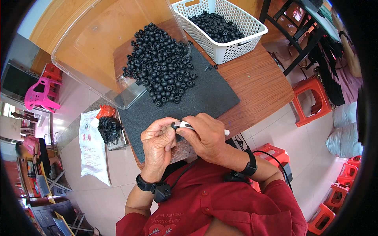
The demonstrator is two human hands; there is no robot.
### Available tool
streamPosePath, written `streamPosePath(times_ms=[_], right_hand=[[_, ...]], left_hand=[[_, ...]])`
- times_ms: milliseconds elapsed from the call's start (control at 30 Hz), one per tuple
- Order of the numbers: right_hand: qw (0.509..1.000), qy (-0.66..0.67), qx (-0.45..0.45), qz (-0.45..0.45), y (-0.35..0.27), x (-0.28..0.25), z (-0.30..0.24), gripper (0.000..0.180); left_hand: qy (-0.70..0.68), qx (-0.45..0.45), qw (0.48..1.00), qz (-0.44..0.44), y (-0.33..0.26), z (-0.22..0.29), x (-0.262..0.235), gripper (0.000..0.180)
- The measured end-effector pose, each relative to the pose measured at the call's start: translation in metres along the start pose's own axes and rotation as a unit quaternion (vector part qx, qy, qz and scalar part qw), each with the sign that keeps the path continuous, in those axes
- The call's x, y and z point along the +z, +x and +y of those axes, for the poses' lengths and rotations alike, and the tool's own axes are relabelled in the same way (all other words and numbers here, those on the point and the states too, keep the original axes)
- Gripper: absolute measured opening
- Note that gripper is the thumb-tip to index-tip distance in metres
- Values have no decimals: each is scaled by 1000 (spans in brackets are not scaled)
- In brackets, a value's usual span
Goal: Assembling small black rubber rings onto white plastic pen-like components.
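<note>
My left hand (158, 138) is closed, pinching a small round black part (174, 125) between thumb and forefinger. My right hand (209, 137) wraps round a slim white-and-black handheld tool (226, 132), pen-like in shape. Its front end meets the black part, though its tip is too small to make out. Both hands are close together above the near edge of a dark grey mat (216, 96). Beyond them, a heap of similar black parts (161, 67) spreads out of a clear plastic bin (88, 59) tipped on its side.
A white perforated basket (240, 50) of small black pieces stands at the back right of the wooden table (260, 74). Few loose bits (210, 67) lie beside the mat. Left are a white sack (91, 145) and black bag (109, 129); a red stool (311, 100) stands right.
</note>
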State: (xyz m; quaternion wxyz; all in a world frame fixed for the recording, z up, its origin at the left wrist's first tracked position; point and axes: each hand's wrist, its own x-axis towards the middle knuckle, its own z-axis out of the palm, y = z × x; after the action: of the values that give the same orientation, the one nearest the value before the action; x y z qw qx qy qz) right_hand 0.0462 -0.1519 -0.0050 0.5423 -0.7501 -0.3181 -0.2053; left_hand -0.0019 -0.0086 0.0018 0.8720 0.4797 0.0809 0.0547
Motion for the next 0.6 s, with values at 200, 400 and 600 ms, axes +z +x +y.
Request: streamPosePath(times_ms=[200, 400, 600], right_hand=[[999, -35, -20, -3, 0, 0, 3, 18], [999, -27, -19, -7, 0, -3, 5, 19], [1000, -17, 14, -2, -1, -22, 13, 15]], left_hand=[[-2, -5, 1000, 6, 3, 1, 3, 18], [-68, -86, 994, -11, 15, 2, -6, 19], [36, -206, 978, -5, 53, 39, 14, 25]])
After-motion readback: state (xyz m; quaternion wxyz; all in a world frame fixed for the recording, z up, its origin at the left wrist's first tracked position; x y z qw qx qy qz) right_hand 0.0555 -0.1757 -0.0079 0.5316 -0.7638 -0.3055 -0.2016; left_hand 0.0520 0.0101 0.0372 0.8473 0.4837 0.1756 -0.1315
